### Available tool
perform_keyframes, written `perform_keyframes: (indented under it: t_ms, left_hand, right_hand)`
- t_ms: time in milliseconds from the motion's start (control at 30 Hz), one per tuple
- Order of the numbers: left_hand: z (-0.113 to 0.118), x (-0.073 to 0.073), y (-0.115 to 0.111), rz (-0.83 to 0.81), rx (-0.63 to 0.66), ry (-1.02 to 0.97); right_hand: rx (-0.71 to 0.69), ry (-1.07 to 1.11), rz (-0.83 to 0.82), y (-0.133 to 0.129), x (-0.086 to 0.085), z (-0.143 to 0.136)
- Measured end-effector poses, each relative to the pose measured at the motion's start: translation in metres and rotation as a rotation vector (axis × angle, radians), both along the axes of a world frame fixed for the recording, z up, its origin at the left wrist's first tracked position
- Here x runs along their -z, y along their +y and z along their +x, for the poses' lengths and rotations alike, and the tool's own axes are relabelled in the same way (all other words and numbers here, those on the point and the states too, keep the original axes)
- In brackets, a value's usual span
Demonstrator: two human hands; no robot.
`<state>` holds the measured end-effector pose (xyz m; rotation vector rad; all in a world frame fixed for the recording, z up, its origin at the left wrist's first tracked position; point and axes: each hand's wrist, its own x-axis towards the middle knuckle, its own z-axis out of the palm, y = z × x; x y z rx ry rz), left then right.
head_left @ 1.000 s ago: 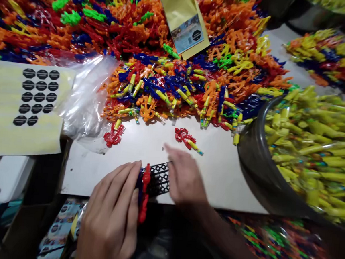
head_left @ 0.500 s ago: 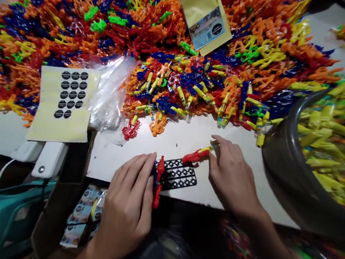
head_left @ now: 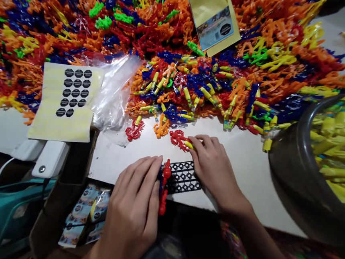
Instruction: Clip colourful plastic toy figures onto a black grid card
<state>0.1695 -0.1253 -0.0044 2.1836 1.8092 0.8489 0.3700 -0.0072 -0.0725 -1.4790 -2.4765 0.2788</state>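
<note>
My left hand [head_left: 135, 207] is closed at the table's front edge around plastic toy figures; a red figure [head_left: 166, 173] sticks out past the fingertips, with a bit of dark blue beside it. How many it holds is hidden. My right hand [head_left: 214, 165] pinches the yellow end of another red toy figure [head_left: 177, 139], which lies low over the white tabletop. Between the hands is a black plastic grid of small rings [head_left: 185, 177]. An orange toy figure [head_left: 161, 126] and a red one with a yellow piece [head_left: 134, 129] lie just beyond.
A heap of colourful toy figures [head_left: 157, 27] covers the back of the table [head_left: 112, 156]. At right stands a dark tub [head_left: 291, 156] of yellow wrapped pieces. A sticker sheet [head_left: 50, 106], a clear plastic bag [head_left: 111, 100] and a white power bank [head_left: 50, 159] are at left.
My right hand has moved left and brought its red figure from above the grid to the tabletop beyond it. My left hand keeps its grip; the view has shifted slightly.
</note>
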Motion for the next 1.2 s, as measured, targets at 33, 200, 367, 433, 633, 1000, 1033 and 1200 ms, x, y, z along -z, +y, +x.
perform_keyframes:
  t_ms: [33, 200, 367, 433, 633, 1000, 1033, 1200]
  left_hand:
    - [0.000, 0.000, 0.000, 0.002, 0.000, 0.002]
    - [-0.001, 0.001, -0.002, 0.018, 0.004, 0.005]
    - [-0.001, -0.001, -0.001, -0.005, 0.010, 0.000]
    - [0.000, -0.002, 0.000, -0.004, 0.013, -0.001]
    - [-0.001, -0.003, -0.001, -0.014, 0.010, -0.008]
    - [0.001, -0.004, 0.000, -0.042, 0.005, -0.024]
    - [0.001, -0.004, 0.000, -0.049, 0.001, -0.028]
    - [0.001, -0.004, 0.000, -0.057, -0.007, -0.046]
  right_hand:
    - [0.002, 0.005, -0.011, 0.002, 0.000, -0.002]
    - [0.113, 0.383, -0.248, -0.008, -0.008, 0.008]
    - [0.334, 0.929, -0.616, -0.058, -0.011, 0.010]
    - [0.341, 0.960, -0.589, -0.077, -0.007, 0.000]
    - [0.120, 0.868, -0.426, -0.098, 0.010, -0.036]
    - [-0.085, 0.392, 0.066, -0.106, 0.019, -0.037]
    - [-0.087, 0.378, 0.110, -0.106, 0.018, -0.039]
    - [-0.100, 0.267, 0.212, -0.107, 0.019, -0.045]
